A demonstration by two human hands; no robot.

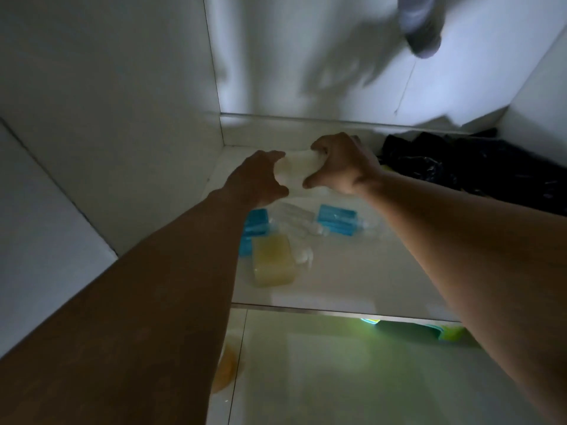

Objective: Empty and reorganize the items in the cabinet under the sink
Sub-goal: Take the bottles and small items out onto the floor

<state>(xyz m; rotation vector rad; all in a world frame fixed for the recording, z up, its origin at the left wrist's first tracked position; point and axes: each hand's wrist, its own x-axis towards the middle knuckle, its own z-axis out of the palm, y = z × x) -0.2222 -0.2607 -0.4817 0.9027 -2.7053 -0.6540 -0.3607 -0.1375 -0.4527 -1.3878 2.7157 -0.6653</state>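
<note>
Both my arms reach into the dim white cabinet [352,271]. My left hand [260,179] and my right hand [340,167] grip the two ends of a pale translucent bottle [296,170] held just above the cabinet floor near the back left corner. Below my hands lie a bottle of yellow liquid [273,262], a blue bottle [254,227] partly hidden by my left forearm, a clear bottle [299,220] and another blue bottle [337,219], all on their sides.
A crumpled black plastic bag [460,167] fills the back right of the cabinet floor. A grey drain pipe [420,23] hangs at the top. Below the cabinet's front edge [337,309] the tiled floor shows green and teal items [429,329] and an orange-yellow thing [225,369].
</note>
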